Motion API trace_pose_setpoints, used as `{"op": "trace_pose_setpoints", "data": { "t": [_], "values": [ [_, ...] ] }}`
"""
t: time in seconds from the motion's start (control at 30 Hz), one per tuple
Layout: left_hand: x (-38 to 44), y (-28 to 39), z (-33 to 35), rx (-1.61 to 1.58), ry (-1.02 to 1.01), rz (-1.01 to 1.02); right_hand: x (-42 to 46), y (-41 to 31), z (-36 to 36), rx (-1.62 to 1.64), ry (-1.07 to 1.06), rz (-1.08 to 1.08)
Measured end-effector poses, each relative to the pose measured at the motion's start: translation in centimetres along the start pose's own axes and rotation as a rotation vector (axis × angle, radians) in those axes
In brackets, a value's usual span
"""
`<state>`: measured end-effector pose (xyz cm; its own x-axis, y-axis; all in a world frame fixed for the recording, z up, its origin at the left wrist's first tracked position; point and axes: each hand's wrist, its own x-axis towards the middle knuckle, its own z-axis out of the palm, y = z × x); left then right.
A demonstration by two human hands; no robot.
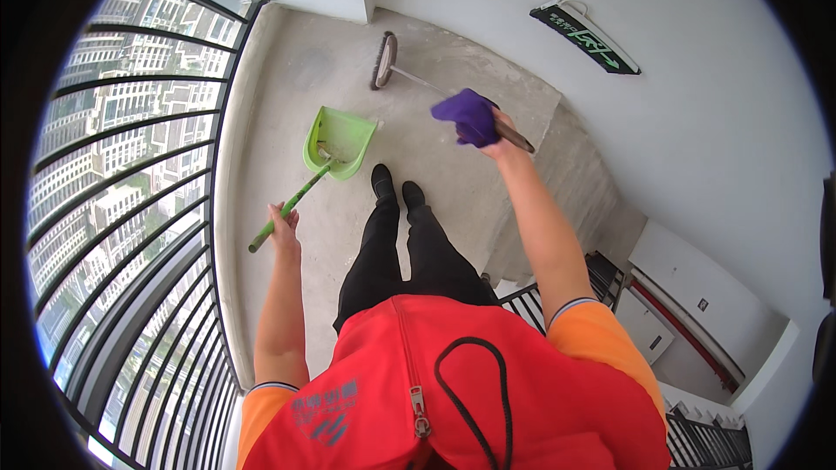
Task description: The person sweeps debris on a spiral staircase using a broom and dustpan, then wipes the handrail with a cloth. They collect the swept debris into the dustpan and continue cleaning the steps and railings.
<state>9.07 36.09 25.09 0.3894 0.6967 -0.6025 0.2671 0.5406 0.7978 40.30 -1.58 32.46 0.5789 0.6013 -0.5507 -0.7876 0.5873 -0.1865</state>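
My left hand (285, 225) holds the green handle of a long-handled plastic dustpan (353, 134), whose pan rests on the concrete floor with some light debris inside. In my right hand (501, 134) are a purple cloth (468, 116) and the brown grip end of a broom handle, the cloth bunched around it. The thin shaft runs up and left to the broom head (385, 60), dark bristles facing left, on the floor beyond the dustpan and apart from it.
A black metal railing (213, 140) on a low curb runs along the left, with tall buildings outside. White walls close the far side and right, where a green exit sign (588, 39) hangs. Stairs (575, 170) descend at the right, near another railing and white cabinets (643, 320).
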Motion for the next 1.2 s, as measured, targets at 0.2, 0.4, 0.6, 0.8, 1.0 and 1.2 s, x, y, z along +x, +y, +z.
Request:
{"op": "trace_pose_setpoints", "data": {
  "t": [0.2,0.4,0.6,0.8,1.0,1.2],
  "values": [
    [-2.2,2.7,1.2,0.143,-0.023,0.030,-3.4,-0.3,-2.5,-0.261,0.255,-0.340],
    [-4.4,5.1,-0.1,0.275,-0.174,0.078,-17.5,-0.8,-7.7,0.347,0.372,-0.374],
    [-5.5,9.0,0.1,0.408,-0.300,0.143,-27.4,8.5,-5.5,0.097,0.150,-0.505],
    [-6.4,10.7,-0.9,0.533,-0.366,0.159,-37.0,13.6,-0.2,-0.110,0.574,-0.488],
    [-4.1,10.6,0.6,0.606,-0.402,0.160,-31.6,12.6,-0.5,-0.986,0.735,-0.400],
    [-2.0,8.5,2.3,0.574,-0.371,0.154,-21.8,23.9,-3.9,-1.269,0.813,-0.248]
  ]
}}
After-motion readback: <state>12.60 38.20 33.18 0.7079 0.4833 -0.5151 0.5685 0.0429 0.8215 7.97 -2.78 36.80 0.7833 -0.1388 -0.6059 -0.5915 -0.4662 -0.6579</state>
